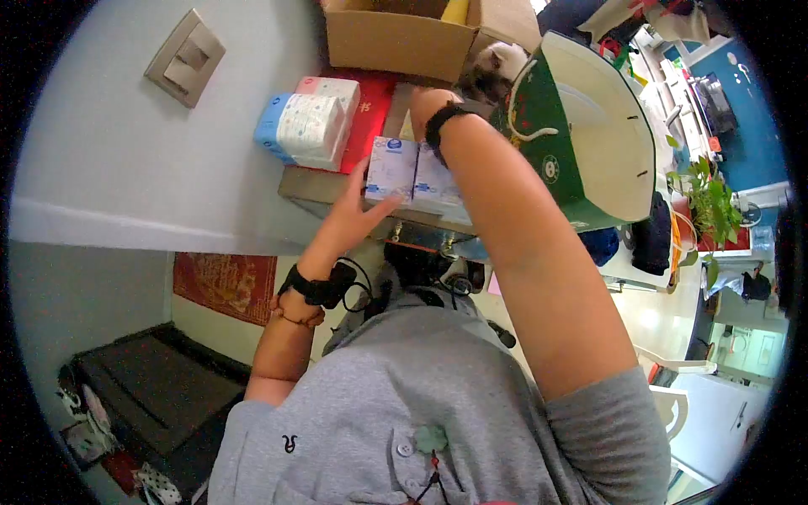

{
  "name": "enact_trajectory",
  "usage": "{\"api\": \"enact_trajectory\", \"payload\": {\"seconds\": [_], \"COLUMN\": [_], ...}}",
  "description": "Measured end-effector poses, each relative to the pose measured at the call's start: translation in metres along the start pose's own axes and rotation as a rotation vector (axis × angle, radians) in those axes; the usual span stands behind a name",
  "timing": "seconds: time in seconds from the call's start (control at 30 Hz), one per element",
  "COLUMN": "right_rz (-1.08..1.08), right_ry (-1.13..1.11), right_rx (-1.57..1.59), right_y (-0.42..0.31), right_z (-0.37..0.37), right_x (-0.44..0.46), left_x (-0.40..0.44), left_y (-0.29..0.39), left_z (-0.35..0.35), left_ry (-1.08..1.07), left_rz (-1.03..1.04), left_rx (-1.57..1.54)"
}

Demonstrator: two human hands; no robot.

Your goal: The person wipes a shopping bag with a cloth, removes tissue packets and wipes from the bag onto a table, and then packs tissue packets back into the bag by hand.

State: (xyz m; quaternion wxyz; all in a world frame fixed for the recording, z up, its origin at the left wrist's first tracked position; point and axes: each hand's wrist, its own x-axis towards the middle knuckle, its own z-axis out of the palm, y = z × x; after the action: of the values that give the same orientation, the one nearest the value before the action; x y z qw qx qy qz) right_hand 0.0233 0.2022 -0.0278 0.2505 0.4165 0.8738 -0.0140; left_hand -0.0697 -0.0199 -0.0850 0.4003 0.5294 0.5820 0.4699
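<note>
My left hand [355,210] is on a small white box with blue print [391,168], its thumb along the near edge and its fingers at the left side. A second matching box [433,181] stands right beside it, partly covered by my right forearm. Beyond the boxes, my right hand [431,104] reaches over the cabinet top, close to the large cardboard box. Its fingers are hidden by the hand and wrist. A cat [497,69] is just right of that hand. To the left, soft tissue packs [307,126] lie on a red sheet or bag [370,105].
An open cardboard box [400,46] stands at the back. On the right is a large green gift bag [547,143] with a white rope handle. A wall with a light switch [185,59] borders the left side. Plants [703,198] and furniture are farther right.
</note>
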Motion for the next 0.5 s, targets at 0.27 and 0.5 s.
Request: {"api": "enact_trajectory", "payload": {"seconds": [0.27, 0.5], "right_rz": [0.118, 0.071], "right_ry": [-0.073, -0.032], "right_rx": [0.116, -0.026], "right_y": [-0.003, -0.023], "right_z": [0.009, -0.005], "right_x": [0.009, 0.003], "left_x": [0.002, -0.003], "left_y": [0.013, 0.018], "left_z": [0.000, -0.003], "left_ry": [-0.016, -0.022], "left_rz": [0.015, -0.004], "left_rx": [-0.011, 0.063]}}
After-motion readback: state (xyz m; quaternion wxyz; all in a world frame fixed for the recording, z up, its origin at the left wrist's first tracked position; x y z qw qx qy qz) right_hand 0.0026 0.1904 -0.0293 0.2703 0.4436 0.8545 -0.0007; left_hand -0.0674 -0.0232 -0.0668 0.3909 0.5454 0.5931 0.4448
